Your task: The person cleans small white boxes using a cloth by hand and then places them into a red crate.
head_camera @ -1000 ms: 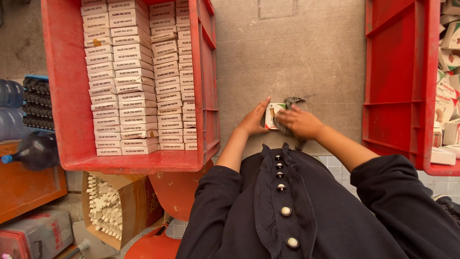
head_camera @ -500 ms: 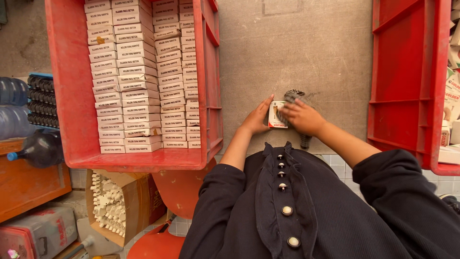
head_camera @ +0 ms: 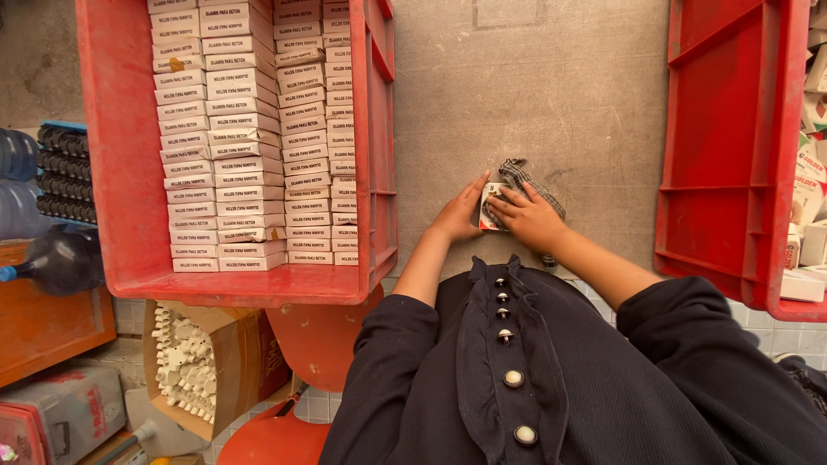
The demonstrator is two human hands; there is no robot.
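Small white-and-red box (head_camera: pixel 493 207) is held at centre of the grey bench (head_camera: pixel 534 86), between both hands, just above the dark buttoned garment (head_camera: pixel 517 370).

L to R:
- Far left: dark bottles (head_camera: pixel 52 258) and a blue-edged rack of dark caps (head_camera: pixel 65 172) are seen beside an orange-brown surface (head_camera: pixel 43 319). Below, an open cardboard carton (head_camera: pixel 233 362) filled w/ small white plastic parts (head_camera: pixel 185 362).
- Red crate (head_camera: pixel 121 172) at left, packed w/ rows of flat white boxes (head_camera: pixel 215 129), stacked edge-on in approx three columns. Front strip of crate floor is left bare.
- Orange-red round item (head_camera: pixel 319 336) is seen under the crate's near right corner; exact kind can't be told.
- Left hand (head_camera: pixel 461 215): pressed against the small box's left edge, fingers (head_camera: pixel 475 191) extended along it, lightly closed on the box.
- Right hand (head_camera: pixel 534 220): laid over the box's right side, fingers (head_camera: pixel 508 207) spread flat on its face, box pinned rather than wrapped. A checked grey cloth (head_camera: pixel 525 181) is trapped under/behind this hand, touching the box.
- Second red crate (head_camera: pixel 732 172) at right, well apart from the hands, side wall toward camera.
- Far right edge: more white-and-red boxes (head_camera: pixel 810 198) piled loosely, partly cut off by frame.
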